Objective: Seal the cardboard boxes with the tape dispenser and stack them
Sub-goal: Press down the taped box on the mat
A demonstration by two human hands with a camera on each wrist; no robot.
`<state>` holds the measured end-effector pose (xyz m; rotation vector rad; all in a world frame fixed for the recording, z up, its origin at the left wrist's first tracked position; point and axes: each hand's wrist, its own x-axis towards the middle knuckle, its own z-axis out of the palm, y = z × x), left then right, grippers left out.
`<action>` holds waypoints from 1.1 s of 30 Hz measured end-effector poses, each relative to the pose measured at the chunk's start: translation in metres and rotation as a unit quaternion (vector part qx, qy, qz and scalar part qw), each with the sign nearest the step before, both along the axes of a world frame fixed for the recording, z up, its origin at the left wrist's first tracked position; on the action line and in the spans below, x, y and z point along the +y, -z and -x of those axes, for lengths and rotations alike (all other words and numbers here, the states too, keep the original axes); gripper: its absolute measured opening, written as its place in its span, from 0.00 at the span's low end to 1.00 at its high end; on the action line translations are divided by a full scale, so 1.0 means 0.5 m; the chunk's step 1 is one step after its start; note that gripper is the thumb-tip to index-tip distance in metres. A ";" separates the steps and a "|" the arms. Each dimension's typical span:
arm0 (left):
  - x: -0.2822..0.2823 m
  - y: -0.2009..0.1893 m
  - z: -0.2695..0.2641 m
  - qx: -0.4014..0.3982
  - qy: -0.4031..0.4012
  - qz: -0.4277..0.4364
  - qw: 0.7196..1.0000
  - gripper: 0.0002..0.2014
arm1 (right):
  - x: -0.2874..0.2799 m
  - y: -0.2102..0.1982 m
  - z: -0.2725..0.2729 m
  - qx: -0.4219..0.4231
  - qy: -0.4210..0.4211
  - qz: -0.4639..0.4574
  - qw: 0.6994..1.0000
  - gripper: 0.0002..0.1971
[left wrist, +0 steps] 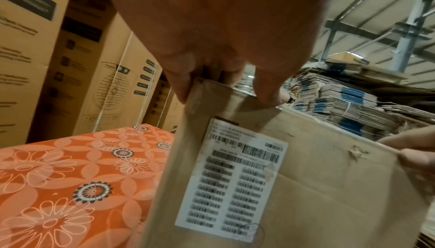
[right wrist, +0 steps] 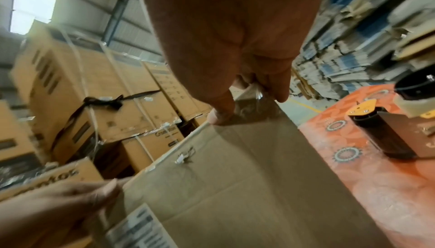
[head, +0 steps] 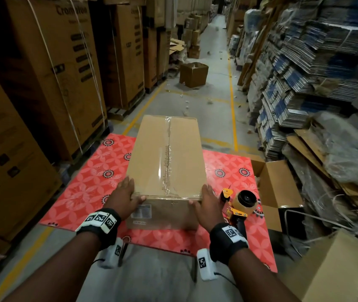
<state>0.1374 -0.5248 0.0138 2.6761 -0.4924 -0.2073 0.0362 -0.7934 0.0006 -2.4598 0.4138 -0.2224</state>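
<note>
A brown cardboard box (head: 165, 158) lies on the red flowered table (head: 86, 188), with clear tape along its top seam. My left hand (head: 127, 197) grips its near left top corner and my right hand (head: 204, 203) grips the near right one. In the left wrist view my left hand (left wrist: 226, 84) has its thumb on the near face above a white label (left wrist: 230, 177). The right wrist view shows my right hand (right wrist: 249, 103) pinching the taped corner of the box (right wrist: 247, 187). The yellow tape dispenser (head: 241, 203) rests on the table just right of my right hand.
An open carton (head: 280, 186) stands on the floor right of the table, and a taped box (head: 337, 269) sits at bottom right. Tall strapped cartons (head: 53, 73) line the left. Bundles of flat cardboard (head: 304, 83) fill the right. Another open box (head: 193, 74) sits down the aisle.
</note>
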 end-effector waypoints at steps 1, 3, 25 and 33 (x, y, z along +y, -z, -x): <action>0.000 -0.003 0.003 0.000 0.001 -0.003 1.000 0.40 | -0.002 -0.002 -0.005 0.008 0.000 0.006 1.000 0.24; -0.003 -0.006 0.014 -0.007 0.001 0.000 1.000 0.40 | -0.017 -0.003 -0.019 0.006 -0.007 0.001 1.000 0.21; -0.029 -0.017 0.028 -0.040 0.061 -0.043 0.996 0.34 | 0.137 -0.021 -0.056 0.100 -0.193 0.139 0.966 0.44; -0.060 -0.022 -0.088 -0.051 0.133 -0.107 0.984 0.31 | -0.051 -0.031 -0.129 0.145 -0.252 0.158 0.944 0.42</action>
